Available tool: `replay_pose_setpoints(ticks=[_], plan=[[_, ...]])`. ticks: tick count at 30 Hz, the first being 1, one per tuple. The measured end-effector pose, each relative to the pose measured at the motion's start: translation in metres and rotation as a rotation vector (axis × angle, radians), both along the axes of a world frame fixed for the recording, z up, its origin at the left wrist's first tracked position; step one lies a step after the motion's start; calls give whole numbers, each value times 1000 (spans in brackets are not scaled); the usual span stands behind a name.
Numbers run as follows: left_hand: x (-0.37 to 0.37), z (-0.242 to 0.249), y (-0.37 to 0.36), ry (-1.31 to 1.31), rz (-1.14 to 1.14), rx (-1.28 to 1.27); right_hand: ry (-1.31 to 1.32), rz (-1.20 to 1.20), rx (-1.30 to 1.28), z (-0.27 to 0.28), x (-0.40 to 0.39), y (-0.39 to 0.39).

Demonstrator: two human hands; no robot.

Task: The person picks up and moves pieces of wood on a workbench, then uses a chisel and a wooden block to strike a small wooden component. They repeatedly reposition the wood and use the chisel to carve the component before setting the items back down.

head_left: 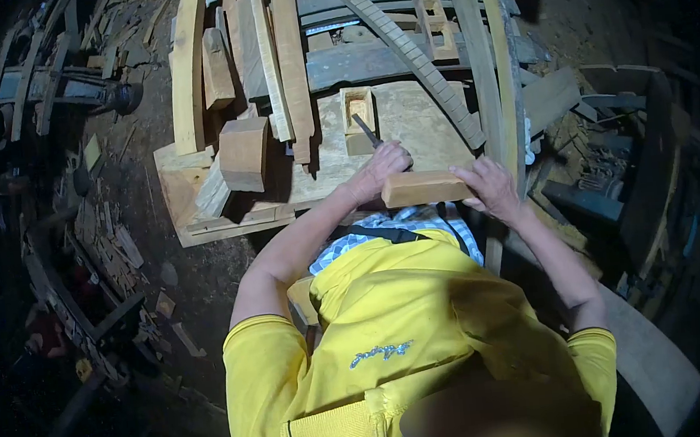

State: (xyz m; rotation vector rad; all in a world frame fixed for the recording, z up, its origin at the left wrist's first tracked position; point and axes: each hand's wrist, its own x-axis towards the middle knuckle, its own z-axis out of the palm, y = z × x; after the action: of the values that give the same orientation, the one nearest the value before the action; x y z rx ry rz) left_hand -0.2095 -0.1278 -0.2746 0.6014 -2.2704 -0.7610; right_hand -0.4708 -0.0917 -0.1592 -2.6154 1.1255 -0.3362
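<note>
My left hand [387,164] is closed around a chisel [365,130], its dark blade pointing away from me. The blade's tip reaches into the hollow of a small wooden block [361,143] with a boxed-out recess on the workbench. My right hand [490,184] grips the right end of a thick, smooth wooden block [425,188]. That block lies crosswise in front of my waist, its left end close by my left hand. Most of the chisel's handle is hidden by my fingers.
The plank-topped workbench [417,125] bears a squared wood block [244,154], long boards [292,65] and a curved, notched strip [401,43]. A slotted wooden piece [432,16] sits at the back. Wood scraps [123,247] litter the floor at left; timber boxes [585,198] stand at right.
</note>
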Motion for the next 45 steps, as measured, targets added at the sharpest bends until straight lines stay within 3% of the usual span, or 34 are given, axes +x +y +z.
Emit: replay_pose_setpoints(ticks=[5,6,9,12,19,22,24,26,29,32,40,43,45], plan=[[0,26,-8,106,101,3,-223,-161,-19,1,2,14],[-2,30,-11,106,108,3,-224,-154,-18,-1,1,18],[-6,29,-28,135,125,-17,-200,-471,-27,-13,3,28],[-6,29,-30,126,102,23,-221,-504,-89,-13,0,31],[-9,26,-29,42,74,29,-237,-458,-61,-6,-9,34],[-13,30,-30,74,105,34,-327,-275,-99,-9,-19,31],[-14,26,-29,66,134,24,-84,-184,41,-14,-26,21],[-15,23,-29,76,127,23,-21,-237,88,-15,-19,16],[-11,23,-28,81,127,32,-272,-87,78,4,-8,16],[-11,23,-26,81,105,23,-58,-197,129,1,-3,3],[-1,16,-14,57,105,-28,-150,-418,73,-6,5,29],[6,27,-21,294,517,284,-177,-590,170,-8,7,39],[23,32,-38,502,754,352,-239,-717,153,-16,10,44]])
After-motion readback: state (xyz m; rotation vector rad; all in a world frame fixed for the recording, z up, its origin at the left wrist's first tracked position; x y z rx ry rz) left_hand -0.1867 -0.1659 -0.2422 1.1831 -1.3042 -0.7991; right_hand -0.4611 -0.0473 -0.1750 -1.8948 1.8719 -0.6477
